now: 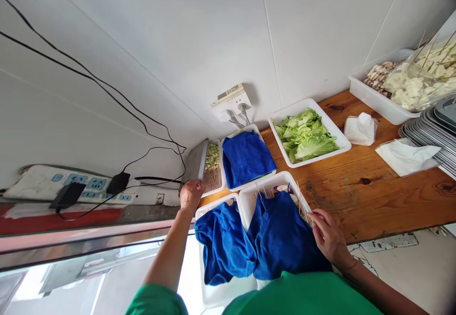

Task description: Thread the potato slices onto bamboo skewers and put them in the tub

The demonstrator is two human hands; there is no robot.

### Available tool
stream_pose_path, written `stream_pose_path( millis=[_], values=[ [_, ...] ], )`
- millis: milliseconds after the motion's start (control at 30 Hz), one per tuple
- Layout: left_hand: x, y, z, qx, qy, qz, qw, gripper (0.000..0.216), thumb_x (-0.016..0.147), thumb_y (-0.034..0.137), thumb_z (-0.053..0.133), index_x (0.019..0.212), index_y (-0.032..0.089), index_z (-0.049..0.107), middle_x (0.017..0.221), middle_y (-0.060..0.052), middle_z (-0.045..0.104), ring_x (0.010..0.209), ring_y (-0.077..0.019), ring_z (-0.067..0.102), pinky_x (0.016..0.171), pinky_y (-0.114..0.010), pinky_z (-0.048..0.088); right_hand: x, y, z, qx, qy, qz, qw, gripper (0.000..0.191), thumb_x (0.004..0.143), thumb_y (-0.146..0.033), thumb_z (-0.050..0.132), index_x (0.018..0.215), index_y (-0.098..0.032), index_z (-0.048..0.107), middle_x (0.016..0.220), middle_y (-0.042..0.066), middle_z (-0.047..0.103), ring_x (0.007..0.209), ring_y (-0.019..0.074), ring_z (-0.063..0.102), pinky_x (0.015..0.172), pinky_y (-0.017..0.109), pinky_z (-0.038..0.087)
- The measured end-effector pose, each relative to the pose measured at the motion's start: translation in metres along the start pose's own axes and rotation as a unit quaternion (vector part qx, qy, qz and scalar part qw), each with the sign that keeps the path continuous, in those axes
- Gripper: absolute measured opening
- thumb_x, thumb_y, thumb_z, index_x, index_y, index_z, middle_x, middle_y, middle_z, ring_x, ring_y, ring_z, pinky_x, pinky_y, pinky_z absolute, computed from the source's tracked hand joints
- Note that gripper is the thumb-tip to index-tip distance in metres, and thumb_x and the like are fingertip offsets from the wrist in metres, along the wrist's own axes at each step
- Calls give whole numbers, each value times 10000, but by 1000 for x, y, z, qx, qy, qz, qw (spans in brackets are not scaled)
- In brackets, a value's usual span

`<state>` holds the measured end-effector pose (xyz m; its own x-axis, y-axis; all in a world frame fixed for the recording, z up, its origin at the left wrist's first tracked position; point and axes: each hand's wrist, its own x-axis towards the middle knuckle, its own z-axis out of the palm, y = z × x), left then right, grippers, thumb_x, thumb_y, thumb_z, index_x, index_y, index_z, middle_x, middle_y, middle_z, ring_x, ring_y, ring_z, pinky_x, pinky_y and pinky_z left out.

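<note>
My left hand (191,194) is closed on the lower corner of a flat grey panel (194,165), perhaps a tray or lid, tilted up against the wall. Beside it, a white tub holds green skewered pieces (213,156). My right hand (329,239) pinches near the ends of thin wooden skewers (302,203) at the right rim of a front tub (290,178). A blue cloth (283,232) covers most of that tub, with purple-edged slices showing behind it. Two more blue cloths, one front left (226,243) and one behind (245,158), lie over neighbouring tubs.
On the wooden counter (335,186) stands a white tray of lettuce (309,134). To the right are tissue packs (360,128), stacked grey trays (431,129) and a tub of skewered food (392,101). A power strip (89,186) and cables line the left wall.
</note>
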<state>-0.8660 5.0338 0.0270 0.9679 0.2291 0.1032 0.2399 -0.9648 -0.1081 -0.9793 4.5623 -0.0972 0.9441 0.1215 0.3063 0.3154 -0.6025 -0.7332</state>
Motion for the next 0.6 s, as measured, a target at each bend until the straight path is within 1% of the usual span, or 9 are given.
stream_pose_path(
  millis=[67,133,233,300,400,467,533,600],
  values=[
    [-1,-6,-3,-2,3,-7,1000,203,779,318,492,723,192,641,784,-58,660,780,-187,589,690,-262,412,0,0,0,6,0,4,1000,309,871,-174,440,1136,-212,596,1112,114,553,983,217,602,857,364,529],
    [-1,-5,-4,1,-6,-10,1000,200,779,318,493,731,193,642,798,-57,661,782,-184,585,685,-258,409,0,0,0,8,-1,8,1000,303,873,-184,436,1128,-218,596,1100,109,560,975,214,606,852,361,532],
    [-3,5,-1,5,-38,-6,999,191,776,293,492,731,184,642,798,-61,655,766,-179,580,669,-254,401,0,1,2,11,3,12,1000,295,878,-189,432,1124,-225,592,1103,108,562,968,213,610,845,360,537],
    [-4,16,2,9,-63,-4,998,206,787,275,475,694,177,630,769,-69,643,740,-179,576,653,-259,392,-2,3,3,17,4,11,1000,301,880,-182,432,1135,-229,583,1114,109,556,977,215,608,848,363,539],
    [-5,32,13,14,-88,-3,996,235,805,253,447,651,171,605,736,-88,634,716,-191,577,641,-277,388,-4,5,7,26,10,10,1000,312,876,-164,432,1145,-239,573,1127,106,548,997,218,603,859,365,540],
    [-6,40,21,12,-98,4,995,224,804,242,445,665,166,603,756,-106,643,735,-208,588,650,-291,396,-5,4,7,31,16,15,999,328,870,-144,428,1152,-243,563,1140,102,542,1005,215,602,869,361,540],
    [-7,43,31,6,-112,18,993,234,812,244,426,681,162,602,781,-124,648,757,-228,603,656,-304,409,-7,0,7,30,19,22,999,357,859,-121,418,1169,-250,543,1147,96,540,1015,214,602,884,362,536],
    [-8,43,43,-5,-124,27,992,295,837,267,369,675,166,593,771,-132,642,738,-249,614,643,-326,423,-7,-7,4,20,24,31,999,390,846,-105,405,1182,-265,523,1144,89,544,1021,214,602,899,366,533]
  ],
)
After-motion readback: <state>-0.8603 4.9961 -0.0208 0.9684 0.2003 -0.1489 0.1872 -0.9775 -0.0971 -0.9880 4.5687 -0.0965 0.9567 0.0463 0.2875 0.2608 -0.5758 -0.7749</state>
